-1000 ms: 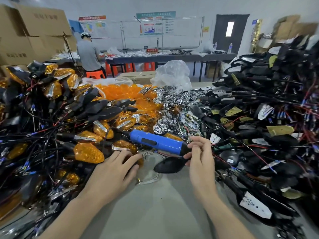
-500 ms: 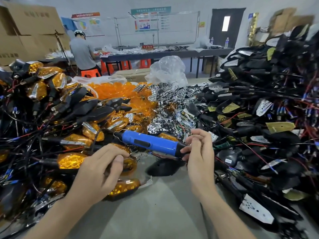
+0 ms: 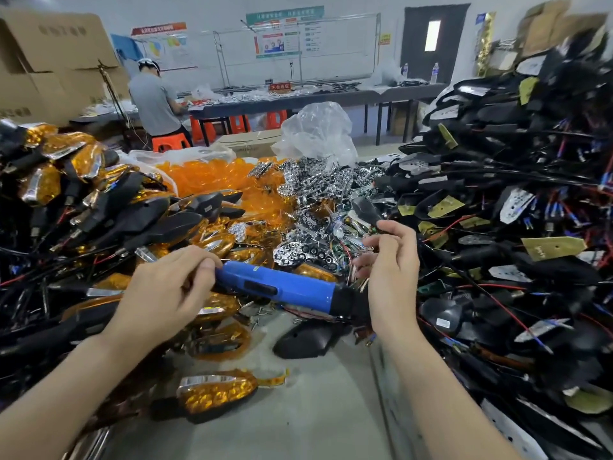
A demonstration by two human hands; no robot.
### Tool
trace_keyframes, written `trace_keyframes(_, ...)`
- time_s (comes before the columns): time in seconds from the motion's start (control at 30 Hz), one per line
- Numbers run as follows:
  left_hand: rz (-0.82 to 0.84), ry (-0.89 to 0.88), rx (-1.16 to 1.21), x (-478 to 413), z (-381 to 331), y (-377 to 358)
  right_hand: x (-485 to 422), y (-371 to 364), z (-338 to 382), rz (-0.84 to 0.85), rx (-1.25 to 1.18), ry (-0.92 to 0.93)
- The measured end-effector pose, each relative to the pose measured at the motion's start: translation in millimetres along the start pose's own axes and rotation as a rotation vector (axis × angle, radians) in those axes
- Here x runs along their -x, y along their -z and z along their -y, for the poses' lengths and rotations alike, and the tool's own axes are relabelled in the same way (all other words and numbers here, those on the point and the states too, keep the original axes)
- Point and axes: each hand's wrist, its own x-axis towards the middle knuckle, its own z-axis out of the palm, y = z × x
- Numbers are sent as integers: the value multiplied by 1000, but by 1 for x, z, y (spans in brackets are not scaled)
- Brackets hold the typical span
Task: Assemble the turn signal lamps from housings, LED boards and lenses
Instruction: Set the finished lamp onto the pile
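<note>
Fingers of the left hand curl around the left end of a blue screwdriver, the thumb on top. The right hand has bent fingers at its black end; whether they pinch something I cannot tell. On the table, a black housing lies just below the screwdriver, and an amber lamp lies nearer.

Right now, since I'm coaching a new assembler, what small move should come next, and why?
Probably lift the blue screwdriver aside: the left hand grips its end, it lies across the lamp pile just beyond the loose black housing, and the right hand is at the LED boards.
</note>
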Motion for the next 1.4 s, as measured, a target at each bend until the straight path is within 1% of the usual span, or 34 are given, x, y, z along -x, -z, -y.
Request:
trace_keyframes(0.2, 88, 5, -33, -27, -25, -25, -6, 7, 1, -43, -94, -98)
trace_keyframes(0.27, 132, 17, 11, -46, -34, -39, -9, 9, 2, -66, -119, -132)
trace_keyframes(0.4, 288, 157, 134, -85, -44, -65, -11, 13, 1, -92, -136, -163)
trace_keyframes(0.47, 369, 171, 121, -99, -47, -76, -12, 15, 1, -104, -148, -177)
trace_keyframes(0.6, 605, 168, 15, -115, -53, -94, -14, 18, 1, -137, -193, -218)
trace_keyframes(0.67, 624, 179, -28, -117, -54, -99, -15, 19, 1, -151, -221, -234)
trace_keyframes(0.8, 557, 222, -53, -116, -55, -94, -17, 20, 0, -159, -241, -265)
trace_keyframes(0.83, 508, 240, -39, -115, -55, -91, -17, 20, 0, -158, -242, -265)
trace_keyframes(0.87, 422, 263, 1, -114, -56, -87, -17, 20, -1, -155, -240, -264)
trace_keyframes(0.9, 310, 296, 69, -112, -58, -83, -17, 20, -1, -150, -234, -261)
trace_keyframes(0.97, 75, 390, 286, -103, -67, -73, -17, 19, -2, -132, -213, -256)
trace_keyframes(1.0, -17, 448, 429, -97, -74, -70, -16, 18, -1, -121, -200, -252)
trace_keyframes(1.07, -135, 570, 732, -84, -89, -69, -15, 17, -2, -101, -165, -243)
trace_keyframes(1.13, -195, 698, 1002, -73, -101, -75, -13, 16, -2, -81, -115, -219)
trace_keyframes(1.2, -219, 778, 1195, -65, -111, -83, -12, 16, -4, -66, -43, -185)
trace_keyframes(1.3, -212, 809, 1340, -57, -122, -90, -10, 13, -4, -42, 67, -79)
trace_keyframes(1.4, -174, 798, 1419, -50, -128, -89, -18, 7, 1, -9, 223, 88)
